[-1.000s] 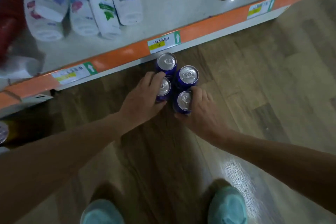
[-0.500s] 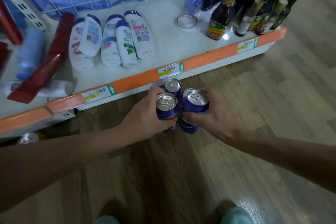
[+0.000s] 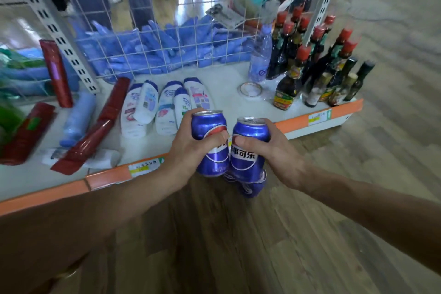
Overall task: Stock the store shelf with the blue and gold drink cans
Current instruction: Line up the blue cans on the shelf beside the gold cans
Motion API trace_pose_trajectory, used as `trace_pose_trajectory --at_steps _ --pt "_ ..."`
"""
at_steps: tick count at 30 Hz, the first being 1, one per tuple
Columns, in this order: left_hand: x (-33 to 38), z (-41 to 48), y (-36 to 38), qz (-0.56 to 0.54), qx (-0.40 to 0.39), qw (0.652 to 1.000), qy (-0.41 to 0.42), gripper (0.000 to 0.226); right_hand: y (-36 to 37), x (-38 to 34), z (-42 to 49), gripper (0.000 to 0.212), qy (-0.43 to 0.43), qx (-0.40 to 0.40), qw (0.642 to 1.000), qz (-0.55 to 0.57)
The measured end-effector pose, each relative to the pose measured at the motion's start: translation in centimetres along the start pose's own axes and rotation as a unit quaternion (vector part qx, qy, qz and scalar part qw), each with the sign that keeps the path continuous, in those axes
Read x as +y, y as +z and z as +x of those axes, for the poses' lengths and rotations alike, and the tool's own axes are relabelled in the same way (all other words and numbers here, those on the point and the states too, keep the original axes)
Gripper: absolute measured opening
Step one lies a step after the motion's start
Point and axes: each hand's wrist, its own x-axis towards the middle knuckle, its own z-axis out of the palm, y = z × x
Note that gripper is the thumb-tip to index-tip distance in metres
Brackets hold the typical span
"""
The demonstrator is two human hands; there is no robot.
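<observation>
My left hand grips a blue drink can with a red, white and blue logo. My right hand grips a second blue can with white lettering. Both cans are upright, side by side and nearly touching, held above the orange front edge of the low white shelf. Two more blue cans stand on the wooden floor just below the held ones, mostly hidden by them.
White shampoo bottles lie on the shelf left of the cans. Dark sauce bottles stand at the right end, with a clear water bottle and a tape roll between. Red tubes lie at the left. A wire grid backs the shelf.
Both hands have lifted one can each off the floor, up to the level of the shelf's front edge. The view has tilted up from the floor to the shelf.
</observation>
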Motion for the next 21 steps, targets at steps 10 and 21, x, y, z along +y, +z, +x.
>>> trace_pose_trajectory --at_steps 10,21 --pt "1.0 0.6 0.8 -0.087 0.040 0.993 -0.071 0.063 0.8 -0.2 1.3 0.063 0.029 0.027 0.998 0.058" --pt "14.7 -7.1 1.5 -0.099 0.086 0.978 -0.162 0.059 1.5 -13.4 -6.4 0.076 0.134 0.017 0.989 0.063"
